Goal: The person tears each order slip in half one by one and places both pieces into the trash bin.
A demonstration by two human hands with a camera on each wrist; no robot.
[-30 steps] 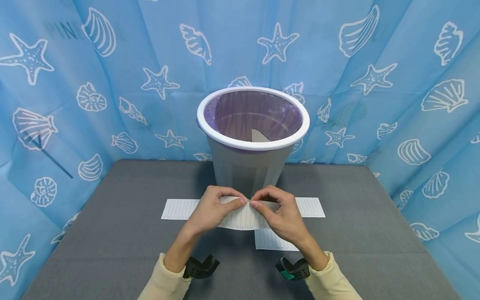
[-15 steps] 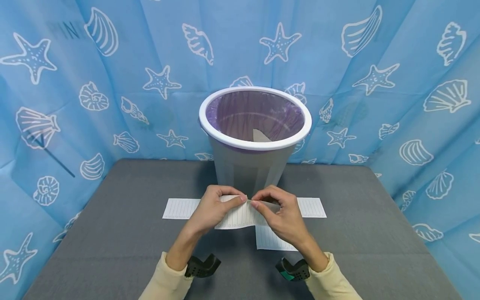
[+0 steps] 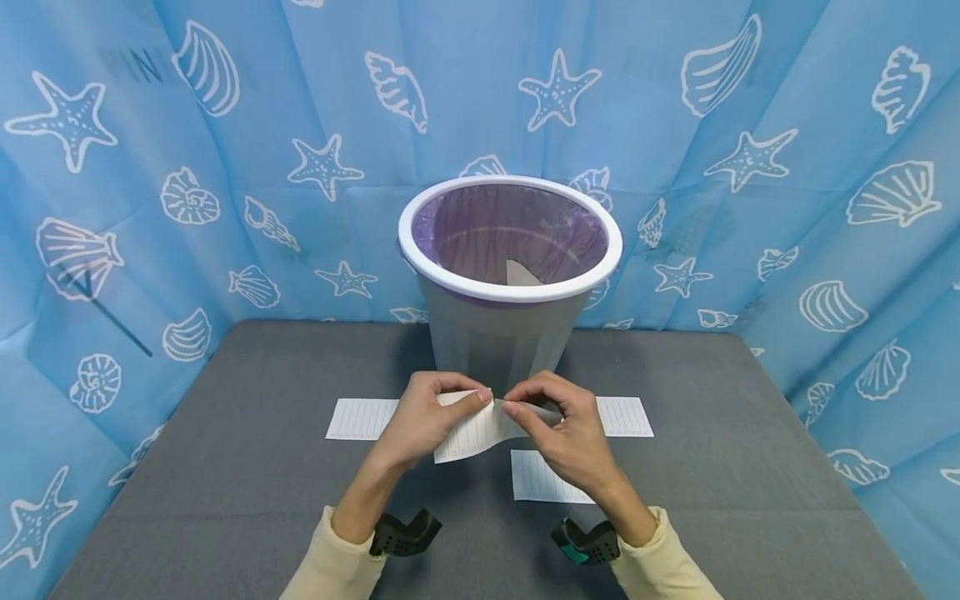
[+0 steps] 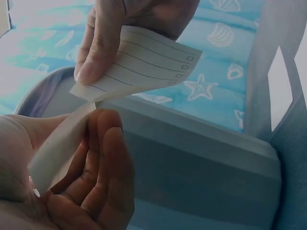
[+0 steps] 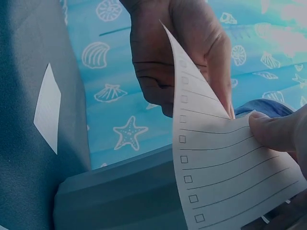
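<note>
Both hands pinch one lined paper slip (image 3: pixel 468 433) with small printed boxes along its edge, held up in front of the bin. My left hand (image 3: pixel 422 418) grips its left part between thumb and fingers. Close beside it, my right hand (image 3: pixel 564 429) pinches the right part, thumb tip near the left thumb. At the top edge between the thumbs a short tear shows, and the two parts twist in different directions. In the left wrist view the slip (image 4: pixel 153 62) narrows to a join between the hands. The right wrist view shows the slip (image 5: pixel 216 158) bending from the right thumb (image 5: pixel 273 129).
A grey bin (image 3: pixel 491 329) with a white rim and purple liner (image 3: pixel 465 225) stands behind the hands, a pale piece (image 3: pixel 519 273) inside. Lined paper lies on the grey table at left (image 3: pixel 360 418), right (image 3: pixel 625 417) and in front (image 3: pixel 546 479). A blue curtain (image 3: pixel 480 92) hangs behind.
The slip's right part has turned up and away while the left part stays facing forward, so the slip twists more. More of the front paper on the table shows. The hands barely shift.
</note>
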